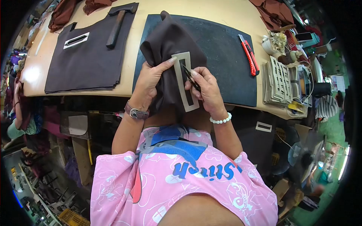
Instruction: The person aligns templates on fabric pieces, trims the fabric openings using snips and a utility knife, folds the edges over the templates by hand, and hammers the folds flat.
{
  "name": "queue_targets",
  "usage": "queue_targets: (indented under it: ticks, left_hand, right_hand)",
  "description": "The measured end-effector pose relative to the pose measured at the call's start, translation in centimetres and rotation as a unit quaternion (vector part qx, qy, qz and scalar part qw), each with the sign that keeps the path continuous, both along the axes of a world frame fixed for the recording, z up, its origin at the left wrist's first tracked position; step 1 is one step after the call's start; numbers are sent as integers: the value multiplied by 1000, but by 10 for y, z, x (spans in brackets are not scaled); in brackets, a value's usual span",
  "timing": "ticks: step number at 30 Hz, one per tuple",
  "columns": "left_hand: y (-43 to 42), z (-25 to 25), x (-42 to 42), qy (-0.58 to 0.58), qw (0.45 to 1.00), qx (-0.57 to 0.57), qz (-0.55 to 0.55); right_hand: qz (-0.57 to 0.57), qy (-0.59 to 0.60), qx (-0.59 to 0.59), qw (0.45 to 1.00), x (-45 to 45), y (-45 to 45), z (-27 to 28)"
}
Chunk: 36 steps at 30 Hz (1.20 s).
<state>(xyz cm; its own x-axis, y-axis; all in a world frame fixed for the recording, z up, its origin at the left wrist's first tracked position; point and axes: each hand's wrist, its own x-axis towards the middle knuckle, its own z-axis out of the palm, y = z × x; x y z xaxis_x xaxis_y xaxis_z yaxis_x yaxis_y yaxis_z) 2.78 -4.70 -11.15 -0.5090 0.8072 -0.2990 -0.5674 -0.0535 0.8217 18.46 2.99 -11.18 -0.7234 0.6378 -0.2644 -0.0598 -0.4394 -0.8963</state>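
My left hand (151,77) is closed on a dark brown fabric piece (164,43), its thumb pressing the upper left edge of a pale rectangular frame (180,77) with a long slot. The frame lies on the fabric, tilted slightly. Small black thread snips (193,80) are gripped in my right hand (208,90), their pointed tip at the slot's upper part. The fabric is bunched at the front edge of a black cutting mat (230,75) and hangs partly over the table edge.
Left on the table (130,71) lies a stack of dark panels (85,73) with a hammer (116,30) on it. A red box cutter (249,55) rests on the mat. Stacked pale frames (278,81) stand at right. Another person's arm (17,98) shows far left.
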Motion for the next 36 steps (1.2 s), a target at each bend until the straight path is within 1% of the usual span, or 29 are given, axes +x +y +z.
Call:
queue_targets:
  ticks: [9, 18, 24, 27, 30, 31, 34, 36]
  left_hand:
    - [-9, 6, 8, 36, 999, 31, 0]
    - [-12, 11, 12, 38, 998, 39, 11]
    - [-12, 11, 15, 49, 998, 20, 22]
    - [-12, 9, 20, 56, 998, 7, 33]
    - [-10, 3, 31, 76, 993, 21, 86]
    - [-9, 1, 34, 70, 992, 25, 99]
    - [-6, -1, 47, 54, 988, 45, 138]
    - [-4, 1, 55, 49, 982, 68, 169]
  right_hand:
    - [-1, 6, 3, 1000, -6, -1, 8]
    - [6, 14, -11, 1000, -5, -3, 7]
    - [-8, 4, -2, 1000, -6, -8, 5]
    - [-29, -11, 52, 998, -4, -15, 6]
    - [-60, -10, 22, 998, 2, -29, 12]
    - [-46, -4, 10, 999, 4, -35, 9]
    - [-73, 24, -56, 995, 4, -49, 10]
    - [-91, 33, -54, 994, 4, -52, 4]
